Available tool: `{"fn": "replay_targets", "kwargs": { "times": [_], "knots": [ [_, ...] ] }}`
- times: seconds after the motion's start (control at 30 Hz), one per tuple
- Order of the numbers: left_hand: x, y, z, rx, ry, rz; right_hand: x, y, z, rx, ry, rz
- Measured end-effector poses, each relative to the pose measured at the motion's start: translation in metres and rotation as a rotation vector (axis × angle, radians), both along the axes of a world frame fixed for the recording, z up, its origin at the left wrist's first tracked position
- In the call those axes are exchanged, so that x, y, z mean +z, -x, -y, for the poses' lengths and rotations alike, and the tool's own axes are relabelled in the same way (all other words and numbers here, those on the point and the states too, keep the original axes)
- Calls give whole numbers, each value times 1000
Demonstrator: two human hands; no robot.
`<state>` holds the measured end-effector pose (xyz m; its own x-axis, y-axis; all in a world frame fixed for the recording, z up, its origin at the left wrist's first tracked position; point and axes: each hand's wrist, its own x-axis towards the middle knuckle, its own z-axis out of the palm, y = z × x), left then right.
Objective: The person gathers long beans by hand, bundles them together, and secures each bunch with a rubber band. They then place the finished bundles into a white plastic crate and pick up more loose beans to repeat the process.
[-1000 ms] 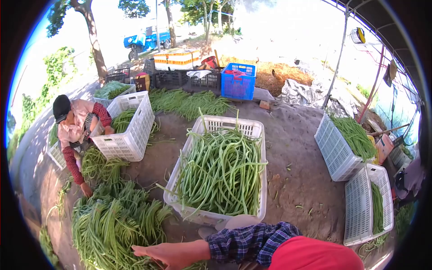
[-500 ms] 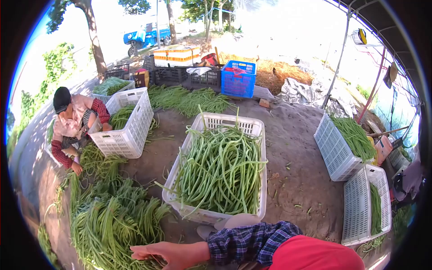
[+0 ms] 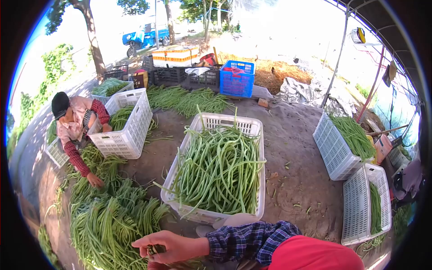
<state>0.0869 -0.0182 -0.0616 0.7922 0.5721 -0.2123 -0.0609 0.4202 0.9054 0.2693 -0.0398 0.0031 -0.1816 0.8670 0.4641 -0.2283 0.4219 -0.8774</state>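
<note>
My right hand [image 3: 173, 246], in a plaid sleeve, reaches left at the bottom, its fingers curled round something small and dark that I cannot make out. Below it, a sliver of my left hand [image 3: 157, 266] shows at the frame's bottom edge, its fingers hidden. Both are beside a large heap of long green beans [image 3: 105, 229] on the ground. In front of me stands a white crate [image 3: 258, 180] filled with long beans [image 3: 220, 168]. At the left, a crouching co-worker [image 3: 74, 114] has one hand on the heap and the other at another white crate [image 3: 119, 144].
Two white crates with beans, one upright [image 3: 330, 150] and one tipped [image 3: 360, 211], stand at the right. Behind are a blue crate [image 3: 237, 83], black crates [image 3: 168, 75] and more beans [image 3: 198, 101] on the ground. A metal pole [image 3: 336, 58] rises at the back right.
My right hand's spread fingers have curled round something, and part of my left hand has appeared below. The co-worker's lower hand has moved right and down onto the heap.
</note>
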Motion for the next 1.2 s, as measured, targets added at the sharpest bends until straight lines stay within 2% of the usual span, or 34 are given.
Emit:
{"fn": "replay_targets", "kwargs": {
  "times": [0.07, 0.1, 0.13, 0.2, 0.27, 0.37, 0.43, 0.57, 0.63, 0.73, 0.8, 0.97, 1.03, 1.07, 1.13, 1.17, 1.2],
  "knots": [
    [15, -2, -4, 151, 17, 227, 6, -7, -1, 77, 13, -97],
    [32, -7, -1, 236, 52, 225, 8, -8, 0, 123, 47, -131],
    [35, -4, -6, 216, 123, 289, 11, -8, 2, 121, 45, -133],
    [27, 2, -17, 233, 154, 209, 22, -5, 9, 291, 22, -103],
    [24, 5, -15, 244, 136, 203, 21, 0, 10, 310, -16, -82],
    [29, 2, -10, 269, 75, 198, 19, 2, 12, 316, 55, -126],
    [34, -2, -8, 281, 32, 195, 24, -7, 8, 518, 140, -68],
    [40, -4, -3, 305, -46, 175, 27, -9, 10, 556, 170, -99],
    [40, -2, -3, 312, -60, 170, 20, -10, 8, 661, 293, -17],
    [46, 1, -6, 246, -129, 140, 20, -10, 8, 751, 356, -29],
    [60, -2, -9, 98, -452, 197, 21, -6, 10, 729, 307, -5],
    [54, 6, -5, 112, -317, 212, 13, -3, 7, 718, 261, 129],
    [57, 8, -7, 63, -322, 190, 9, -2, 3, 691, 85, 264],
    [58, 9, -8, 61, -321, 188, 11, -1, 5, 689, 85, 262],
    [59, 11, -9, 77, -469, 182, 14, -1, 11, 503, 58, 208],
    [60, 15, -9, 99, -449, 180, 15, -4, 10, 429, 82, 125],
    [68, 16, -10, 51, -534, 145, 14, -8, 7, 353, 105, 43]
  ]
}}
